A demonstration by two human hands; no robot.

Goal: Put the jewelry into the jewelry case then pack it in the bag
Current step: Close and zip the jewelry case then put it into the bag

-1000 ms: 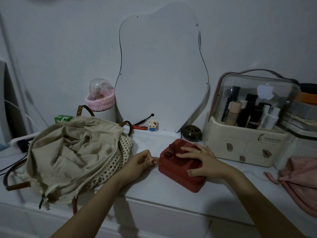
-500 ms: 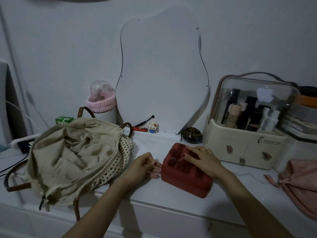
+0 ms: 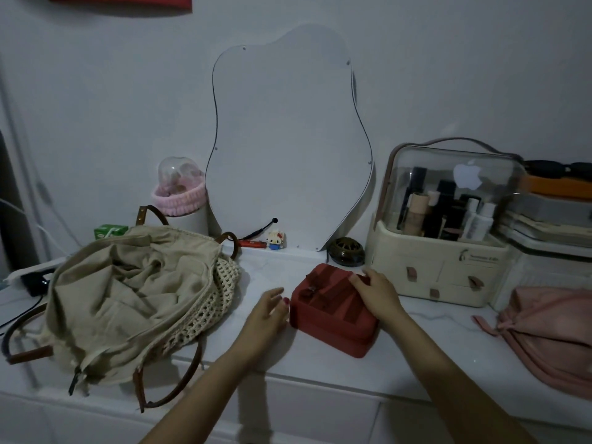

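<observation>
The left hand (image 3: pixel 267 310) sits at the near-left side of the red jewelry case (image 3: pixel 331 310), fingers loosely bent and close together, touching or almost touching its wall; I cannot tell which. The right hand (image 3: pixel 374 291) lies over the case's far-right top, fingers curled onto the lid; the case rests on the white dresser top (image 3: pixel 307 357). Left of the left hand slumps the beige bag (image 3: pixel 128 296), mouth agape; beyond the right hand stands a cosmetics organizer (image 3: pixel 445 232); a wavy mirror (image 3: pixel 288 139) leans farthest back.
</observation>
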